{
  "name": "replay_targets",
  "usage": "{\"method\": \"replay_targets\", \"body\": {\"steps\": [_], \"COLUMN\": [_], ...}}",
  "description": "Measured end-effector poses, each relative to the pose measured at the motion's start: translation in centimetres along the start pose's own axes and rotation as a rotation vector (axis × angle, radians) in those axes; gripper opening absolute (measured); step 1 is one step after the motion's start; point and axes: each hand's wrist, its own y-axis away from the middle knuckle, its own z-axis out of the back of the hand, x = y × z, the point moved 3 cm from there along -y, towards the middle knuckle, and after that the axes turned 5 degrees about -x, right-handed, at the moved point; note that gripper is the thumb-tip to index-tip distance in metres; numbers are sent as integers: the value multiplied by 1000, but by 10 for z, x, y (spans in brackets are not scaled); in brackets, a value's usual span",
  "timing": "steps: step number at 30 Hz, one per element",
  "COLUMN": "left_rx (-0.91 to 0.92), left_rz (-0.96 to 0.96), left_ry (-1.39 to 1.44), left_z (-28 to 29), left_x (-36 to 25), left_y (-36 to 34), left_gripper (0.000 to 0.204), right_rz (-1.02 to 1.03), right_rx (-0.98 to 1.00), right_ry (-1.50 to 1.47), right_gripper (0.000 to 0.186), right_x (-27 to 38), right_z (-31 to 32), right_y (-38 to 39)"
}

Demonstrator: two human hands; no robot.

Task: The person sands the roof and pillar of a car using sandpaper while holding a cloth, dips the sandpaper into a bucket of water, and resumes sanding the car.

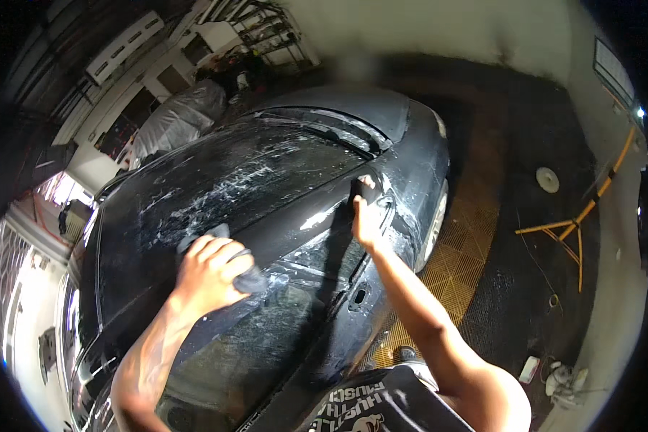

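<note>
My left hand (214, 268) presses a bunched dark grey cloth (250, 281) against the upper side edge of a black car (281, 223). Some of the cloth sticks out past the fingertips and some by the thumb. Farther off to the right, my right hand (367, 216) reaches along the car's side, its fingers bent around something dark that I cannot make out. White streaks and smears cover the car's dark upper surface and the side glass near both hands. A door handle recess (360, 296) shows below my right forearm.
Yellow and black floor tiles (457, 266) run beside the car. A yellow stand (579, 223) with a light is by the right wall, near a round pale disc (547, 180). A covered vehicle (183, 119) and shelving (270, 36) stand at the far left.
</note>
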Motion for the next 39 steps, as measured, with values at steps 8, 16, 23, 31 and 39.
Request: {"method": "replay_targets", "body": {"steps": [8,16,23,31,39], "left_rx": [-28,-86,-209,-170,-140], "left_rz": [48,514,692,752,742], "left_ry": [16,32,-219,-92,-78], "left_z": [-71,-1,104,104,108], "left_x": [2,54,116,122,122], "left_y": [-99,-32,138,138,145], "left_gripper": [36,23,18,21,25], "right_rz": [74,280,349,-113,-45], "right_rx": [-45,274,-8,-11,86], "right_ry": [-203,7,-11,-71,356], "right_gripper": [67,75,60,54,26], "right_x": [38,138,76,-4,-37], "right_z": [1,-36,-30,8,13], "right_y": [31,87,54,10,10]}}
